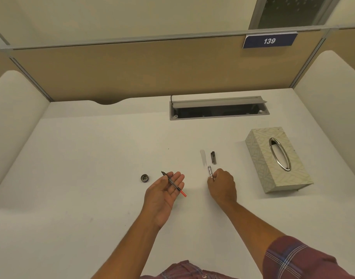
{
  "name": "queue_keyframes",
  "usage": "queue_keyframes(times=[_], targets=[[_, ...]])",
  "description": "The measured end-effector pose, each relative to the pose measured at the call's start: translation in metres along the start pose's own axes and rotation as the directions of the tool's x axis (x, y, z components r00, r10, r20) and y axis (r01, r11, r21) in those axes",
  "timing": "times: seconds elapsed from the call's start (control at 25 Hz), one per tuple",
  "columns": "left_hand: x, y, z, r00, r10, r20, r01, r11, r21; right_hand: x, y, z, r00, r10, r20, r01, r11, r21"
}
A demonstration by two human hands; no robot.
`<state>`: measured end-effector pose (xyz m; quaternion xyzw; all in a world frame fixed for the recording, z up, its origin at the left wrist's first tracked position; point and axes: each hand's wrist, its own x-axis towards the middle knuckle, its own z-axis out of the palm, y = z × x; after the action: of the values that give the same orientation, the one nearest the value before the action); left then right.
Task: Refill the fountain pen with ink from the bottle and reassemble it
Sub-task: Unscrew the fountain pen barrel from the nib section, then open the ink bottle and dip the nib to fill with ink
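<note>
From the head camera, a white desk (92, 158) fills the view, walled by tan partition panels, with a blue sign reading 139 (270, 40) on the far panel at upper right.

The left hand (164, 193) lies palm up near the middle of the desk, fingers spread flat and loose rather than curled. Across the open palm and fingers rests the pen's inner section (173, 183), a thin dark shaft with its black nib end pointing far-left past the fingertips and a red-orange end sticking out past the right edge of the hand. The hand supports it without pinching it.

The right hand (222, 188) is just right of the left hand, knuckles up, fingers curled in. They close around the near end of a slim silver-patterned barrel (210, 173), whose far end pokes out beyond the fingers toward the far side of the desk.

Left of the left hand, apart from it, sits the small round ink bottle (144, 178), dark and seen from above. Just beyond the right hand lies the black pen cap (213, 157) with its clip, and beside it on the left a pale translucent piece (203, 158), too faint to identify. A patterned tissue box (277, 160) stands at the right, and a cable tray (219, 107) is open at the far edge.
</note>
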<state>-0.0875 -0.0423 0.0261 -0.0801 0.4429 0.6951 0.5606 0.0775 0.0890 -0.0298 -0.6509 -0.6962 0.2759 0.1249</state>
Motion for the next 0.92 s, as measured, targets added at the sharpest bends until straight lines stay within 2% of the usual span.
queue_keyframes(times=[0.76,0.92], targets=[[-0.003,-0.001,0.003,1.000,-0.017,-0.005,0.017,1.000,0.025,-0.013,0.035,0.002,0.998,-0.015,-0.063,0.030,0.967,0.254],[-0.007,-0.001,0.003,1.000,-0.023,0.008,0.023,0.999,0.022,-0.036,0.027,-0.005,0.985,-0.096,-0.142,0.140,0.930,0.339]])
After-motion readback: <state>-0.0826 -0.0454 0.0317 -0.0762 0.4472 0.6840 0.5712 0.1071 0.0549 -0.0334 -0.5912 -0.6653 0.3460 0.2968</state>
